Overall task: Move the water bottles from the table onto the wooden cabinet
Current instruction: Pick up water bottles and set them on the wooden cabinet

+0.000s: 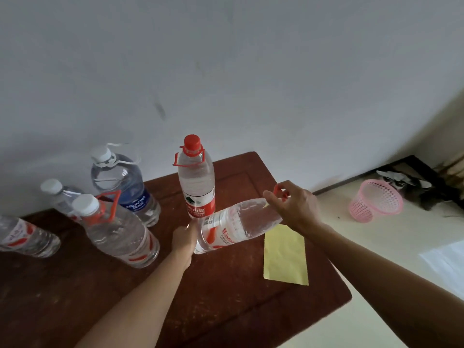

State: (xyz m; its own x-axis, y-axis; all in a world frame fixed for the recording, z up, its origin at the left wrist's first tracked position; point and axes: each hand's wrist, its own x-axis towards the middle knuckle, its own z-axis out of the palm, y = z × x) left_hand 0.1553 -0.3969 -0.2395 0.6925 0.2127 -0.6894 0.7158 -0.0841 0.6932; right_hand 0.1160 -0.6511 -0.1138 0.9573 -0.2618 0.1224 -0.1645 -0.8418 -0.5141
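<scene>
A clear water bottle [233, 227] with a red and white label is tilted steeply over the wooden cabinet top [226, 292]. My right hand [293, 204] grips its neck and red handle ring. My left hand [184, 241] is against its base on the left side; its fingers are hidden. Behind it a tall bottle with a red cap [195, 182] stands upright. Further left stand a blue-labelled bottle [125, 187], a large bottle with a white cap and red handle [118, 229], a small one [60, 197] and one at the frame edge [25, 237].
A yellow paper sheet [285, 257] lies on the cabinet top near its right edge. A pink mesh basket [376, 200] lies on the pale floor at the right, beside dark clutter in the corner. A bare wall runs close behind the bottles.
</scene>
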